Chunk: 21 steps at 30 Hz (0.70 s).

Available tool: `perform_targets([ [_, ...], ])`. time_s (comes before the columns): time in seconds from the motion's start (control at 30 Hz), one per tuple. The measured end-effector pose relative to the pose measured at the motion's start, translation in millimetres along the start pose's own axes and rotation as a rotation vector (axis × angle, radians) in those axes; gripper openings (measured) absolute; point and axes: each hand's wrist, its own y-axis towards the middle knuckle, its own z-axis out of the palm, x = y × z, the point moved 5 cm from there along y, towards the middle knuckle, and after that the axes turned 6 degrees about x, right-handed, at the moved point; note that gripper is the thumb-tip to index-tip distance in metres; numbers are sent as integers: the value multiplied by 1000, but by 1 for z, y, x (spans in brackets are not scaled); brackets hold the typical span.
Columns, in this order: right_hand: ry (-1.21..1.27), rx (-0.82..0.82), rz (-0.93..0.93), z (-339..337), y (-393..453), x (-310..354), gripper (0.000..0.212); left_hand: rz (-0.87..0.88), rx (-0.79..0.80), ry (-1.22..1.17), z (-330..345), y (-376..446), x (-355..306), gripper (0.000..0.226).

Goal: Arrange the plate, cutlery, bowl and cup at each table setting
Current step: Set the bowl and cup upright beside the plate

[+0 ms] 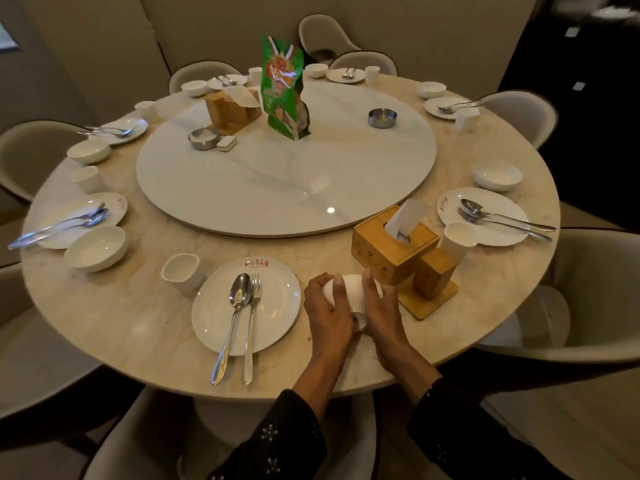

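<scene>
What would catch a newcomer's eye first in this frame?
Probably the tall green snack bag standing upright on the white turntable at the middle of the round table. Next, at the near edge, the left hand and right hand together hold a white bowl, tipped over, between the near plate and a wooden tissue box.

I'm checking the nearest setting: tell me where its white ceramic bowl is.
In the head view, the white ceramic bowl sits near the table's front edge, gripped between the left hand and right hand, right of the white round plate, beside the wooden tissue box.
</scene>
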Motion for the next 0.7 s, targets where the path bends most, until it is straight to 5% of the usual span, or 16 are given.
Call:
perform_targets([
  [0.23,-154,56,-429,9,-17,9,91,-419,6,-439,-19,8,12,32],
  [0.4,-105,225,-231,16,-9,-8,64,-277,-51,-316,-41,3,29,39],
  [0.53,-162,210,-35,14,5,-19,41,-144,-43,-179,-46,5,24,41],
  [0.7,-292,79,-169,4,6,-12,35,-207,-77,-141,-39,4,33,42],
])
